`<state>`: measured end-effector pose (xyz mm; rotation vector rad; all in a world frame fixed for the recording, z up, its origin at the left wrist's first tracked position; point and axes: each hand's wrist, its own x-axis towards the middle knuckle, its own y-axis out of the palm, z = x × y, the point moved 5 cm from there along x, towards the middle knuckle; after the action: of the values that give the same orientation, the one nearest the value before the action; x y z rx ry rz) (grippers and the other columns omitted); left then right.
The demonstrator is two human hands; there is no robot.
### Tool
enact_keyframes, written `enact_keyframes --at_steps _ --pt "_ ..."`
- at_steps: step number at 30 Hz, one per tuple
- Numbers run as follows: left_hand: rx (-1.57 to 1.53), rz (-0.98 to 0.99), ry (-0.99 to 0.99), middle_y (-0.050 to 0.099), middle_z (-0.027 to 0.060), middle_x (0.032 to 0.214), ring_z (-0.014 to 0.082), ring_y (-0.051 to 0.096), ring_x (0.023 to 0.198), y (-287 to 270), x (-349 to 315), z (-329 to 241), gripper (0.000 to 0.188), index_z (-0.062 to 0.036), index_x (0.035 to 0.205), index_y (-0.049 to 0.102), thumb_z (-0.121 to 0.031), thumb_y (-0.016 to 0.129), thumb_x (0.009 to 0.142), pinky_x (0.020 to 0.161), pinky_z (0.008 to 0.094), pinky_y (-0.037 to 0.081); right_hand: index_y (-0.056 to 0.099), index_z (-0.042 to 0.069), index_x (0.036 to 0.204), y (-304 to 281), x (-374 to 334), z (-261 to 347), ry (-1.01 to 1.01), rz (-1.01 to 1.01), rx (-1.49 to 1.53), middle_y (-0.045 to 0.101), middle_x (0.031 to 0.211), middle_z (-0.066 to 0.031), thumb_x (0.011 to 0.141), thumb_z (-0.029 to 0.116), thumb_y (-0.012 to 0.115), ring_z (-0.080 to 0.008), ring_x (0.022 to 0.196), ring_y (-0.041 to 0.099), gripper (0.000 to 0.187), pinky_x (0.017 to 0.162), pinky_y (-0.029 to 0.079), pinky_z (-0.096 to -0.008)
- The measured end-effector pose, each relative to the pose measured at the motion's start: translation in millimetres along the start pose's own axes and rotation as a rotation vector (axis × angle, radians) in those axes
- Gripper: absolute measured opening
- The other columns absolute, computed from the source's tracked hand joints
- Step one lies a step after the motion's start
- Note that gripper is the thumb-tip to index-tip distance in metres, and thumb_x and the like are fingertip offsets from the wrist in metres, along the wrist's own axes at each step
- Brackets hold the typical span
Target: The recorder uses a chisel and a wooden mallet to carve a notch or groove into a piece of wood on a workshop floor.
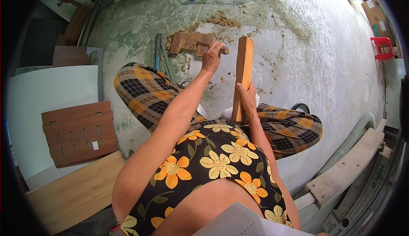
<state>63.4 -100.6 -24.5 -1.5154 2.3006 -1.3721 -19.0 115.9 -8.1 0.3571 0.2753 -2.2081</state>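
Note:
My left hand point(211, 57) is closed around a chisel point(225, 49); its round wooden handle end sticks out on the right and a thin dark shank points left. Beneath the shank, a notched brown board point(183, 42) lies on the floor. My right hand point(248, 98) grips the lower part of a long squared wooden block point(244, 61), which stands tilted between my crossed legs, its far end beside the chisel handle. The block's near end reaches close to my body. My right fingers are partly hidden behind the wood.
Wood shavings point(223, 19) litter the worn floor. A long blue-and-dark tool point(158, 50) lies left of the notched board. Slotted brown panel point(81, 133) and pale boards lean at left. On the right are a red stool point(382, 48), a grey hose point(341, 150) and a plank point(345, 165).

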Motion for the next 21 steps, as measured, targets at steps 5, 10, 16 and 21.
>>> enact_keyframes --at_steps 5,10,16,21 --pt "-0.001 0.039 -0.013 0.063 0.0125 0.117 0.0360 0.063 0.103 4.4 0.4 4.3 0.040 -0.0096 0.112 0.063 0.010 0.059 0.077 0.084 0.0429 0.054 0.053 -0.002 0.116 2.0 -1.8 2.9 -0.031 0.010 -0.035 0.060 0.093 -0.0073 0.087 0.031 0.064 -0.0147 0.080 0.058 0.045 0.071 0.049 -0.0299" --pt "0.075 0.155 -0.066 0.063 0.0120 0.114 0.0356 0.064 0.100 16.2 3.9 3.1 0.036 -0.0102 0.111 0.064 0.006 0.061 0.078 0.083 0.0429 0.054 0.053 -0.002 0.116 0.8 0.2 14.8 -0.031 -0.044 0.033 0.062 0.095 -0.0107 0.085 0.029 0.066 -0.0177 0.084 0.060 0.046 0.076 0.050 -0.0326" --pt "0.024 0.199 -0.035 0.064 0.0135 0.108 0.0364 0.064 0.098 23.9 14.2 13.8 0.036 -0.0096 0.110 0.064 0.006 0.061 0.078 0.081 0.0424 0.053 0.047 -0.001 0.119 9.4 4.7 39.2 -0.211 -0.228 0.357 0.055 0.097 -0.0078 0.087 0.028 0.064 -0.0153 0.087 0.053 0.046 0.078 0.047 -0.0308" --pt "-0.038 0.205 -0.023 0.064 0.0148 0.108 0.0371 0.063 0.100 27.8 15.0 21.6 0.036 -0.0079 0.112 0.064 0.007 0.059 0.079 0.081 0.0415 0.053 0.052 -0.002 0.116 22.3 3.7 25.6 -0.155 -0.199 0.108 0.061 0.092 -0.0100 0.086 0.031 0.066 -0.0194 0.083 0.059 0.047 0.076 0.049 -0.0351"
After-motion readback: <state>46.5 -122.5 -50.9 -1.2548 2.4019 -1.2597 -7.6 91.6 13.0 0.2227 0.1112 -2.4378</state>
